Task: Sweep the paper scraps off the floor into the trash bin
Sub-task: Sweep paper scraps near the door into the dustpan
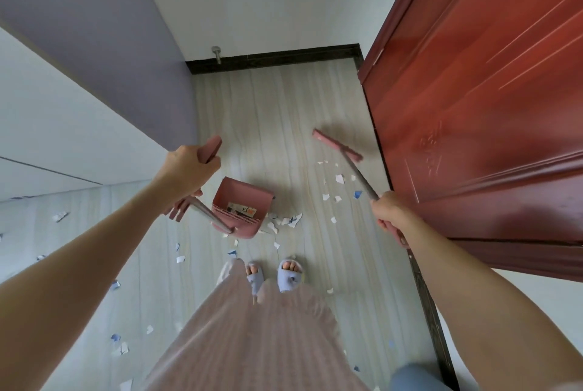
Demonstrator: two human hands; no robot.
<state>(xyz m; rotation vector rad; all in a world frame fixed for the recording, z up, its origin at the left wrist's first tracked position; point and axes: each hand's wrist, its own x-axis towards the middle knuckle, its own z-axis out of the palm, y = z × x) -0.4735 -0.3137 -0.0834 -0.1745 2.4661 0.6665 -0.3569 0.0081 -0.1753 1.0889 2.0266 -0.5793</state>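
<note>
My left hand [184,169] grips the pink top of the dustpan handle. The pink dustpan [241,206] stands on the floor ahead of my feet, with some paper lying inside it. My right hand [391,217] grips the grey pole of the pink broom, whose head [337,145] is on the floor near the red door. White and blue paper scraps [337,182] lie between the broom head and the dustpan. More scraps [288,220] sit at the dustpan's right side and others [120,348] are scattered on the floor at the lower left. No trash bin is in view.
A red wooden door [479,106] stands open on the right. A lilac and white wall or cabinet [94,75] closes the left side. A metal door stop [217,54] sticks out above the dark skirting at the far wall. My feet wear blue slippers [288,278].
</note>
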